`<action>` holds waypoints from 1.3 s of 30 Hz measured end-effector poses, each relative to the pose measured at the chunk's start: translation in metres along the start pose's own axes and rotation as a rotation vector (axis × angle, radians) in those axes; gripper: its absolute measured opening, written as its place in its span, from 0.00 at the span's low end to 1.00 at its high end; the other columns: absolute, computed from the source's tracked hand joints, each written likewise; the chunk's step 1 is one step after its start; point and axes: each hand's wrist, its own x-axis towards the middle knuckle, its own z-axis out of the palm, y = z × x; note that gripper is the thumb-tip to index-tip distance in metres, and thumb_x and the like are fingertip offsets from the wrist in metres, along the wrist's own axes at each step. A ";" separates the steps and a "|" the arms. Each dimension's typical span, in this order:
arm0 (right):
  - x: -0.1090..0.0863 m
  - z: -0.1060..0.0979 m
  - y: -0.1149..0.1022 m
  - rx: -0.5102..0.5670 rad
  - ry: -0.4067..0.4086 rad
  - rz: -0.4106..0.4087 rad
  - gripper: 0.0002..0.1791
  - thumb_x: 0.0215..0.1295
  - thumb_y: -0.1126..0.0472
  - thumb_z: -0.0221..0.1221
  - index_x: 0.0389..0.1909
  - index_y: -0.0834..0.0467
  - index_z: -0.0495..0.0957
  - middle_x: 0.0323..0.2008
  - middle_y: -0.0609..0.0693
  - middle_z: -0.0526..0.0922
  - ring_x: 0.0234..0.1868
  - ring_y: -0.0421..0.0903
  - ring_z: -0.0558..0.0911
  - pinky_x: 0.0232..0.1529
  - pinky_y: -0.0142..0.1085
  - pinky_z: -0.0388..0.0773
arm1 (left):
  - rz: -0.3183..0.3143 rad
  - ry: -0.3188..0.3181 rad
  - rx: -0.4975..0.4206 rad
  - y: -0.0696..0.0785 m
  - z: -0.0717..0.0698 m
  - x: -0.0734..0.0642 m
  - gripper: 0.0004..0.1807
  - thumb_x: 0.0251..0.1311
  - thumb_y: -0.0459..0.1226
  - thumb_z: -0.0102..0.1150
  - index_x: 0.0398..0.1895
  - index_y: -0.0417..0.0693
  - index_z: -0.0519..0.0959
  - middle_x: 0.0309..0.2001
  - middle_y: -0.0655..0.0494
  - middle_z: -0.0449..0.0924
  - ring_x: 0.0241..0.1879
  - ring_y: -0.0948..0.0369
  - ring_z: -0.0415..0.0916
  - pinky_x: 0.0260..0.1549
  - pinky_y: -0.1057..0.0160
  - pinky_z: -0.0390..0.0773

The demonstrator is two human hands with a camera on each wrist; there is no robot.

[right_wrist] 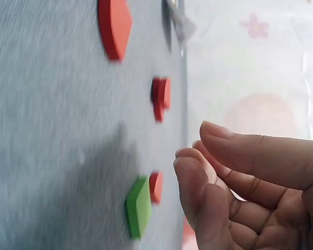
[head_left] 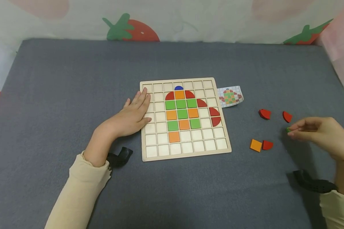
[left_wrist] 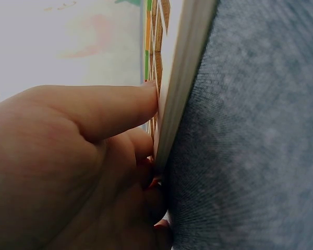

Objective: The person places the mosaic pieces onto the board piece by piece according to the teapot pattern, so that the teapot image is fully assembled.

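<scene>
My left hand (head_left: 133, 114) rests along the left edge of a wooden grid board (head_left: 186, 155), its fingers straight over the rim. In the left wrist view the thumb (left_wrist: 120, 104) touches the board's frame. Green, orange and red tiles and one blue half-round fill some of the cells. Off to the right, my right hand (head_left: 321, 133) hovers above the cloth with fingers loosely bent. Just beyond its fingertips a green tile (right_wrist: 139, 208) lies on the cloth, mostly hidden by the hand in the head view. Nothing is between thumb and fingers.
Right of the board lie an orange square (head_left: 256, 145) and red quarter-round pieces (head_left: 267, 145), two of them overlapping (head_left: 264, 114). A printed pattern card (head_left: 230, 96) sits against the board's right edge. Grey cloth (head_left: 74, 79) covers the table, with a strawberry-print sheet behind.
</scene>
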 end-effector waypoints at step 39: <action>0.020 0.011 -0.019 -0.132 -0.069 0.028 0.20 0.54 0.59 0.69 0.39 0.69 0.75 0.29 0.47 0.79 0.27 0.32 0.73 0.28 0.26 0.70 | 0.003 0.000 0.001 -0.001 0.000 0.001 0.37 0.72 0.40 0.39 0.73 0.34 0.34 0.73 0.42 0.21 0.72 0.50 0.20 0.66 0.44 0.31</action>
